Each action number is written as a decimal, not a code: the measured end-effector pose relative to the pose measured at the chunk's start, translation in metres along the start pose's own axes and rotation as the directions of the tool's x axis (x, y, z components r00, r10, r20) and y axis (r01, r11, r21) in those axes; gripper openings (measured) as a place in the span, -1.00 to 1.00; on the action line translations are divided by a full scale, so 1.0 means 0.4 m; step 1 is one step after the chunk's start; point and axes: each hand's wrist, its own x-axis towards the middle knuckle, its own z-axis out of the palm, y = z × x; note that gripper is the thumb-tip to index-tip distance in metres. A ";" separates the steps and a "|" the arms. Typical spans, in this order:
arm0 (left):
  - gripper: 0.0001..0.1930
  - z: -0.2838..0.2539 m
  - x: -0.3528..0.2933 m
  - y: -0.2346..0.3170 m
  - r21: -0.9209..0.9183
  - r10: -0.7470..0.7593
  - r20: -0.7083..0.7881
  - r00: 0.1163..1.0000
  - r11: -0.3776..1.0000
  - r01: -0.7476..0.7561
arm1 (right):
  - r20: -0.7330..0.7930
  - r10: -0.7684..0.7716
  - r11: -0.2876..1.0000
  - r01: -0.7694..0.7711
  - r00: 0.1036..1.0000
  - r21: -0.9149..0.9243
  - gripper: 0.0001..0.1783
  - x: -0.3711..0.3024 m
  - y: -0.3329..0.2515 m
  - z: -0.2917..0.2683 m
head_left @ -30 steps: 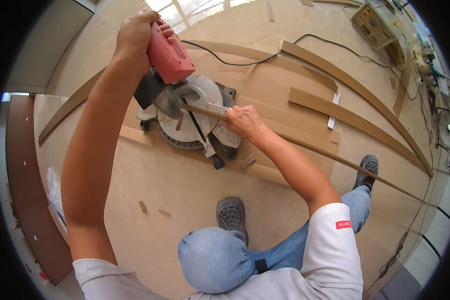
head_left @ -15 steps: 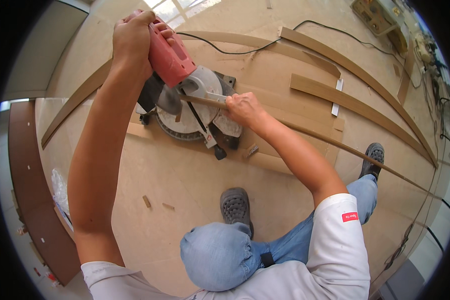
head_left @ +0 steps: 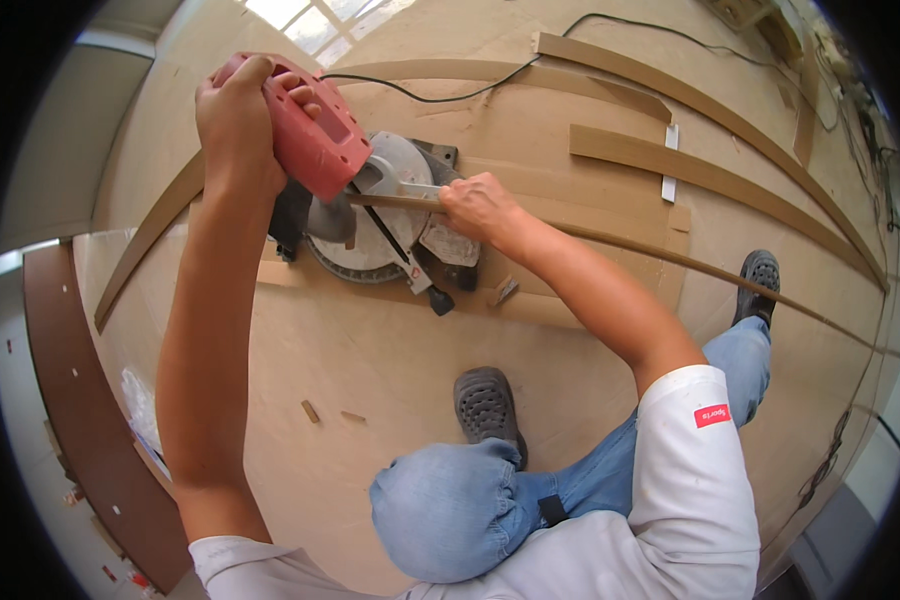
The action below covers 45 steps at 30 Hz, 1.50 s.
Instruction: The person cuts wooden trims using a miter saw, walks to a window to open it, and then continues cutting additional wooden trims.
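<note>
Now the boxy red plastic saw handle [head_left: 315, 165] appears closer to the long, thin brown strip [head_left: 400, 203] than one second earlier. The viewpoint has also shifted, so lowering of the saw head is probable, not confirmed. Workholding is unchanged: the strip lies across the round pale-grey saw table [head_left: 375, 255], its near end at the rounded grey blade guard [head_left: 330, 215]. Left hand [head_left: 236, 125]: fingers closed around the handle; trigger state cannot be determined. Right hand [head_left: 480, 207]: fingers curled closed on the strip, fingertips hidden. Blade contact is obscured; the strip's far end blurs toward the rim.
</note>
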 end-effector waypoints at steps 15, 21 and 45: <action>-0.50 0.057 -0.197 -0.112 0.030 0.163 -0.060 0.985 0.986 -0.161 | -0.041 -0.029 0.998 0.026 0.999 -0.060 -0.84 -0.003 0.004 0.017; -0.51 0.076 -0.281 -0.216 0.019 0.231 -0.061 0.971 0.973 -0.230 | -0.002 -0.025 1.000 0.025 1.000 -0.016 -0.85 -0.001 0.014 0.025; -0.86 -0.099 0.174 0.018 -0.064 0.042 0.199 0.979 0.997 -0.030 | -0.027 0.064 0.997 -0.065 0.998 -0.029 -0.62 -0.130 0.028 -0.038</action>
